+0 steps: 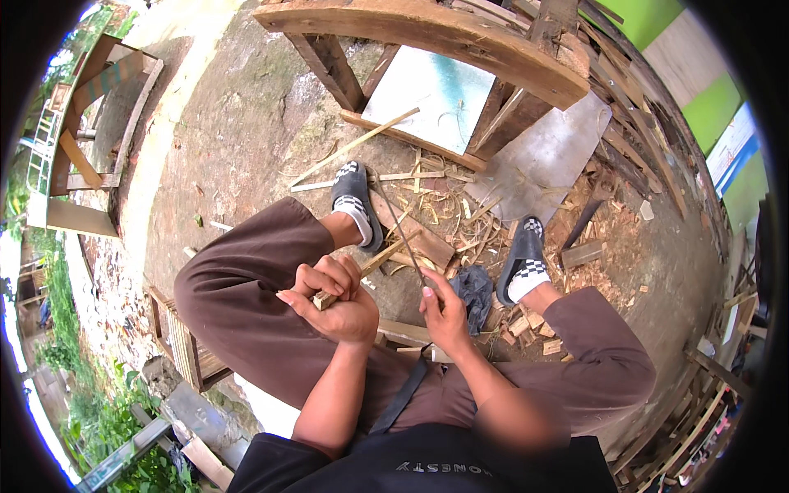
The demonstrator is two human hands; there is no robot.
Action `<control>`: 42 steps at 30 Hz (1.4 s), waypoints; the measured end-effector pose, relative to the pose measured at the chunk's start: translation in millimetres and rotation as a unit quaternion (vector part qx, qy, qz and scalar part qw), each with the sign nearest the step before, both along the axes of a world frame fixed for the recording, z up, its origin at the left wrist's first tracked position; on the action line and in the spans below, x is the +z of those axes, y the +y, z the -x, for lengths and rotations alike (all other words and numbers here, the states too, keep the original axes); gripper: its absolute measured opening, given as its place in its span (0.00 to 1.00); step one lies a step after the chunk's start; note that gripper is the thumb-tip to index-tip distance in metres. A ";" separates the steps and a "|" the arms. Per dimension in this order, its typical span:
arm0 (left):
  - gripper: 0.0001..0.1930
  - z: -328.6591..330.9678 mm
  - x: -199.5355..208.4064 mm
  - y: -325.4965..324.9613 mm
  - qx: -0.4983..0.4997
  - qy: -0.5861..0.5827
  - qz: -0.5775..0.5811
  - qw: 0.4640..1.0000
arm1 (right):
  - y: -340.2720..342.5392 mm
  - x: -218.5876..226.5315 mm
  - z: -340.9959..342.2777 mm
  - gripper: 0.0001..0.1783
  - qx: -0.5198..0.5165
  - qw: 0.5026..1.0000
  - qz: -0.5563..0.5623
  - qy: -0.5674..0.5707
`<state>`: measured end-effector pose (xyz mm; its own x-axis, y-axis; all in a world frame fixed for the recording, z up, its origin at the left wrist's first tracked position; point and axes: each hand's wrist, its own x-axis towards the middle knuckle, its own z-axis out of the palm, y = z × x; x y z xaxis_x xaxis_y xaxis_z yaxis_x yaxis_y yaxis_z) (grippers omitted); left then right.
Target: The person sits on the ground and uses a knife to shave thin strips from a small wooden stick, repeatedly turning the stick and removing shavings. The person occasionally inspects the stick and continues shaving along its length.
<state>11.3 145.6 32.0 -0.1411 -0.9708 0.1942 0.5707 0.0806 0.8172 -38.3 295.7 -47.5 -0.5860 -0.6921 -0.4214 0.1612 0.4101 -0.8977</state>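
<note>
Curling tightly, left fingers point(332, 273) clasp a wooden strip point(380, 260) while loosely bent right fingers point(441, 287) hold a dark rod point(403, 232).

Stick point(380, 260): matt wood. Beam point(436, 34): rough wood. Trousers point(242, 275): matt cloth. White panel point(423, 97): smooth, glossy.

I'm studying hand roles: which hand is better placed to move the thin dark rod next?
Probably the right hand: the thin dark rod appears to meet its fingers, while the left hand is closed around a wooden strip.
</note>
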 end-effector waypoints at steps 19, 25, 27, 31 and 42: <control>0.32 13.6 -1.1 -12.3 0.054 -0.045 -0.003 0.998 | -32.0 -31.1 -13.2 0.22 0.003 0.990 0.097 0.101; 0.29 13.6 -7.1 -17.7 0.045 -0.050 0.025 0.997 | -24.7 -65.3 -0.8 0.22 0.010 0.999 -0.016 -0.025; 0.29 12.9 -5.9 -20.1 0.065 -0.055 0.010 0.996 | -33.2 -37.4 -2.7 0.23 0.030 0.998 0.054 -0.016; 0.31 6.1 -7.8 -33.4 0.107 -0.063 -0.045 0.991 | -30.0 -56.2 -4.5 0.23 0.005 0.999 0.026 -0.041; 0.30 -0.3 -10.4 -39.6 0.120 -0.061 -0.036 0.990 | -29.8 -47.5 3.5 0.20 0.071 0.994 -0.073 0.034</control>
<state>11.6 106.0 21.5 0.0768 -0.9899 0.1188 0.4386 0.1405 0.8876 -41.8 265.9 -95.0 -0.5181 -0.7036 -0.4863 0.0330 0.5517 -0.8334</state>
